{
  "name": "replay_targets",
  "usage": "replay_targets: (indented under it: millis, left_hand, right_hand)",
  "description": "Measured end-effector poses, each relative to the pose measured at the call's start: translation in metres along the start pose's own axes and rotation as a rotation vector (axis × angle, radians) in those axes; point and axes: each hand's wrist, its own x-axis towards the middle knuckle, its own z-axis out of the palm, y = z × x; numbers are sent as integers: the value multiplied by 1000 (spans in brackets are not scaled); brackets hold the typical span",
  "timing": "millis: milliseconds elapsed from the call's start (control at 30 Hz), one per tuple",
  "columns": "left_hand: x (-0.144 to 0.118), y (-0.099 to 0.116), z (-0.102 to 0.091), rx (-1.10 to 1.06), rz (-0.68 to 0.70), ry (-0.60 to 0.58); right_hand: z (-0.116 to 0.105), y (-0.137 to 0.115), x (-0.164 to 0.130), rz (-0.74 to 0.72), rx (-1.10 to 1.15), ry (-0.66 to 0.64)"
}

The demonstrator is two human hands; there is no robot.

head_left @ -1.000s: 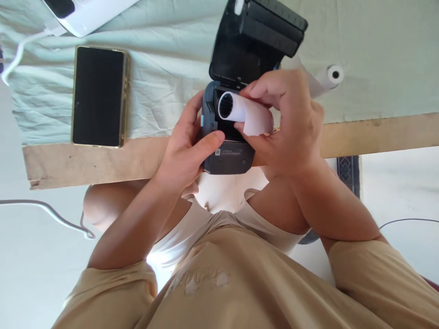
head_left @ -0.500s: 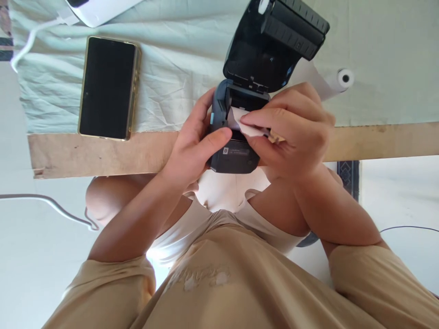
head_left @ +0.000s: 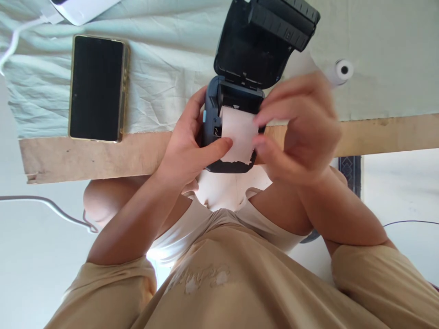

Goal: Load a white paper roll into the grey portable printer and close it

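Observation:
My left hand (head_left: 185, 146) grips a small dark printer (head_left: 210, 114) at the table's near edge, and its thumb presses on a white paper strip (head_left: 240, 132). The strip runs out of the open paper bay and over the printer's front, ending in a torn edge. The printer's black lid (head_left: 254, 50) stands open behind. My right hand (head_left: 305, 132) is blurred, with index finger and thumb at the strip's right edge; whether they pinch it is unclear.
A black phone (head_left: 96, 87) lies face up on the pale cloth (head_left: 164, 68) to the left. A second paper roll (head_left: 341, 71) lies at the right behind my hand. A white device (head_left: 82, 7) and cable are at the top left. The bare wooden table edge (head_left: 85, 157) runs across.
The paper roll went from my right hand into the printer's bay. Its strip is now pulled out flat over the front, with my left thumb on it.

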Motion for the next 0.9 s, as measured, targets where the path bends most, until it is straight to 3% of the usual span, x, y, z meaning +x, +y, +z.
replay_targets:
  millis: [100,233,333,667,833,900]
  left_hand:
    - [-1,3,-2,124,-57,3]
    - [-2,3,-5,129,-38,-15]
    - [-1,0,-6,117,-1,-42]
    - [5,-7,-10,101,27,-54]
    - [-1,0,1,-9,17,-86]
    - [-6,2,6,34,-25,-5]
  right_hand:
    - [-10,8,3,198,-43,207]
    - [-14,20,3,267,146,170]
    - [-9,23,1,280,143,163]
    - [-7,27,-1,217,202,-176]
    - [-2,31,-2,401,455,-206]
    - [1,32,-2,429,519,-265]
